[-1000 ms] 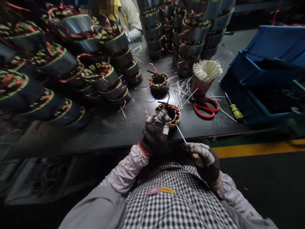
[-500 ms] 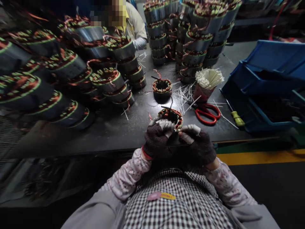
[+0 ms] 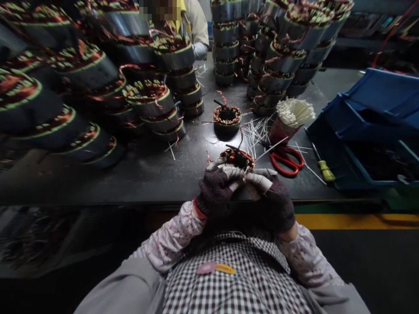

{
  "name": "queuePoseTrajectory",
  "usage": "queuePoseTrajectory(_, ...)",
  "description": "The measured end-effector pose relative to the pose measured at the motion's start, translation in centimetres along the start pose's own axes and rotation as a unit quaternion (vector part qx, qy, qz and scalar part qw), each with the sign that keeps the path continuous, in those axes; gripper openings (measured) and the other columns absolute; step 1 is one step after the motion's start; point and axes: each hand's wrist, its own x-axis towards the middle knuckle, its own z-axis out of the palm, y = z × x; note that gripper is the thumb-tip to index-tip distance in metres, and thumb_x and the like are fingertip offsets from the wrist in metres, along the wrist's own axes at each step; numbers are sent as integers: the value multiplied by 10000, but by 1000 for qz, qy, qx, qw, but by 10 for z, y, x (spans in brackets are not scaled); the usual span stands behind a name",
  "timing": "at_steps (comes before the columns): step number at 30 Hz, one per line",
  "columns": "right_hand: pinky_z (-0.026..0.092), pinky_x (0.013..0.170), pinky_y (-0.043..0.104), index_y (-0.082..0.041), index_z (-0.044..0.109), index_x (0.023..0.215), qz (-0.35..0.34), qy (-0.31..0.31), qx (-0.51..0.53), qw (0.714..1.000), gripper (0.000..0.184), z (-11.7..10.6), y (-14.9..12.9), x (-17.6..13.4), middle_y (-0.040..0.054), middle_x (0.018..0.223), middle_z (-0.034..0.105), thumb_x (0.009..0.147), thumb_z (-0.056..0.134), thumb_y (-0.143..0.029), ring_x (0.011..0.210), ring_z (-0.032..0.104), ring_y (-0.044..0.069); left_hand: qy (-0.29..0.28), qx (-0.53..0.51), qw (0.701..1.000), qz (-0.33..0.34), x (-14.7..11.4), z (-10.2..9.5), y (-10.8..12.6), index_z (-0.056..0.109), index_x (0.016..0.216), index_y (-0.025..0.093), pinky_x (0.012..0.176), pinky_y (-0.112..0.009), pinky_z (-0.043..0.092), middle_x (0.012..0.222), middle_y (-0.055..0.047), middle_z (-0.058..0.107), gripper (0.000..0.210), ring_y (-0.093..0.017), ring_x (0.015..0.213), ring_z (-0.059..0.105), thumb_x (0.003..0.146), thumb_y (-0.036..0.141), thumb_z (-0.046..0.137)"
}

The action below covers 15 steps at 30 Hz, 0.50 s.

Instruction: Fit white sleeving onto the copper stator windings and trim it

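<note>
A motor stator [image 3: 240, 159] with copper windings and a pale green rim sits near the table's front edge. A black sleeved lead lies across its top. My left hand [image 3: 218, 183], in a dark glove with wrapped fingertips, is closed on the stator's near left side. From the right, my right hand [image 3: 273, 192] meets it at the near rim, its wrapped fingers pressed together. Between the fingertips shows a short bit of copper wire [image 3: 244, 174]. My fingers hide the stator's near wall. A second stator [image 3: 227, 121] stands just beyond, with loose leads.
Stacked stators [image 3: 173, 61] rise on the left, and more stacks [image 3: 278, 65] at the back. On the right are a cup of white sticks [image 3: 293, 115], loose white sticks [image 3: 257, 133], red-handled scissors [image 3: 286, 161], a screwdriver [image 3: 325, 170] and blue bins [image 3: 369, 109]. A co-worker's sleeve [image 3: 199, 35] shows behind.
The view has shifted a little. My right fingers have closed in toward my left fingertips at the rim, where the bit of copper wire now shows. The stator stays in place.
</note>
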Motion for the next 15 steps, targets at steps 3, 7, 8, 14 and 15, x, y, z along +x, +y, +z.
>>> queuePoseTrajectory(3,658,961,488,-294,815,1103,-48,-8,-13,999,186,-2,-4,4,103,1161,800,1021,648,-279,1109,755,292,22,-8,999,22,0,2,0,838,1075,260,1270,-588,460,1059,-33,872,172,-255,1072,809,977,262,696)
queuePoseTrajectory(7,619,1090,532,-310,772,1036,-19,34,107,993,80,-8,-14,9,82,1297,747,993,712,-277,1238,712,295,30,-12,999,12,1,3,3,833,1030,245,1233,-531,501,1053,-26,874,137,-244,1060,814,975,280,713)
queuePoseTrajectory(8,622,1085,528,-311,752,1039,8,51,158,986,55,-9,-15,10,73,1329,733,999,717,-296,1232,715,288,27,-5,1000,11,1,3,4,832,1034,238,1232,-521,501,1081,-32,873,135,-245,1081,812,978,288,720)
queuePoseTrajectory(14,663,817,411,-290,681,1019,161,-3,180,970,158,-10,2,-18,29,941,761,1000,685,-447,865,744,236,30,42,999,-1,-2,5,1,814,1111,234,1214,-504,515,1119,-41,867,159,-245,1134,794,1018,291,698)
queuePoseTrajectory(15,652,765,384,-287,685,1020,177,-35,161,970,156,-11,3,-24,19,882,749,1000,686,-442,801,729,223,29,50,998,-9,-2,5,0,815,1078,239,1199,-502,527,1078,-34,870,135,-246,1111,795,1008,296,715)
